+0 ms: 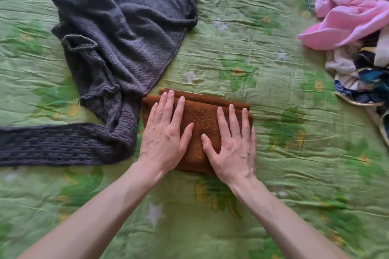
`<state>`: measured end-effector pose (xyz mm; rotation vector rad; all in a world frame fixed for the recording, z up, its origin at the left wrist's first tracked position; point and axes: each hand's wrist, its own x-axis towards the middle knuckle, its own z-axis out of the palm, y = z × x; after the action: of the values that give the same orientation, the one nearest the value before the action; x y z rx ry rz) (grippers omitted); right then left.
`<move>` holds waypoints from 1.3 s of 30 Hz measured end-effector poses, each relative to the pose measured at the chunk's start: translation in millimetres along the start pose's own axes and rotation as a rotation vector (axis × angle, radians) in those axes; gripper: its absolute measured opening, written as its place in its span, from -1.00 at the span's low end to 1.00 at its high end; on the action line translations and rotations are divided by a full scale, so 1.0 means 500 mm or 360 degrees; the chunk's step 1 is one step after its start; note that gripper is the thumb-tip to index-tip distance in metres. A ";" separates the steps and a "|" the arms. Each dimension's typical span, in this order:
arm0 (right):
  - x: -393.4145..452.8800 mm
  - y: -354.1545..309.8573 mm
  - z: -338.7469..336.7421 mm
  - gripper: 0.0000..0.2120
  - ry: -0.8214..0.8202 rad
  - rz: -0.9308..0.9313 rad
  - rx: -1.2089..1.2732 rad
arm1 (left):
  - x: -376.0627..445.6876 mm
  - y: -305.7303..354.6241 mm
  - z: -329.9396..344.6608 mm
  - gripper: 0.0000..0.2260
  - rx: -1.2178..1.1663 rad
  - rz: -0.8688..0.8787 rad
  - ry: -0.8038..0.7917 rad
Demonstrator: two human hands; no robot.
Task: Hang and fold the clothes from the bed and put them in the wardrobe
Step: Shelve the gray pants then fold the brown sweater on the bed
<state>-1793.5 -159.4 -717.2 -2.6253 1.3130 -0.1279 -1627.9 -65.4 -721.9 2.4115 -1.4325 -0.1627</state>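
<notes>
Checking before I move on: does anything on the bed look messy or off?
The brown folded garment looks tidy under both hands. The grey knit sweater beside it lies crumpled, unfolded, and a mixed clothes heap sits at the right edge.

Folded cloth [200,120] on bedspread [263,48]; sweater [117,38] left of it; clothes pile [357,27] far right.

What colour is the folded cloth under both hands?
Rusty brown folded cloth, plain, seen from the head view.

Open bed [273,52] lies right of the brown folded cloth [202,115]; the grey knit sweater [117,33] touches its left edge, the clothes pile [357,33] crowds far right
</notes>
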 end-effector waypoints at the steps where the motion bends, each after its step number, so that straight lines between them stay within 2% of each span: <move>1: 0.001 -0.002 0.004 -0.25 0.0005 0.0000 -0.0023 | -0.002 -0.007 0.011 -0.34 0.0005 -0.0006 -0.0030; 9: 0.012 -0.011 0.006 -0.24 -0.0008 0.0019 -0.0103 | 0.016 -0.023 0.021 -0.30 -0.0038 -0.0061 -0.0131; 13: 0.006 0.007 -0.005 -0.27 -0.0068 -0.0026 0.0071 | -0.001 -0.010 0.014 -0.31 -0.0059 -0.0091 -0.0024; 16: -0.001 0.016 -0.009 -0.37 -0.0042 0.0012 0.0313 | -0.018 0.011 0.002 -0.35 -0.0091 -0.0217 0.0109; 19: -0.010 0.018 -0.003 -0.43 0.0048 0.0141 0.0461 | -0.028 0.038 -0.016 -0.36 -0.0286 -0.0574 0.0195; 21: -0.014 0.016 -0.006 -0.40 0.0084 0.0288 0.0607 | -0.029 0.052 -0.023 -0.25 -0.0504 -0.0915 0.0202; 24: -0.017 0.017 -0.018 -0.18 0.0077 0.0604 0.0956 | -0.012 0.050 -0.038 -0.07 -0.0770 -0.1388 0.0105; 26: -0.016 0.024 -0.027 0.03 -0.0007 0.0889 0.1156 | 0.002 0.038 -0.052 -0.03 -0.0786 -0.1529 -0.0040; 28: -0.011 0.037 -0.033 0.07 -0.0150 0.1104 0.1300 | 0.018 0.019 -0.062 0.02 -0.0838 -0.1589 -0.0169; 31: -0.002 0.055 -0.047 -0.02 -0.0315 0.1184 0.1587 | 0.028 -0.015 -0.071 0.09 -0.1165 -0.1665 -0.0357; 35: -0.020 0.079 -0.079 -0.19 -0.0497 0.1054 0.1833 | -0.007 -0.039 -0.080 -0.19 -0.1508 -0.1534 -0.0489; 39: -0.063 0.087 -0.111 -0.09 -0.0517 0.0965 0.1869 | -0.061 -0.026 -0.106 -0.19 -0.1765 -0.1456 -0.0529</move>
<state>-1855.6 -167.6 -672.2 -1.1805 1.2682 -0.2578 -1618.1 -21.6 -678.6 1.8389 -0.0377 -1.2202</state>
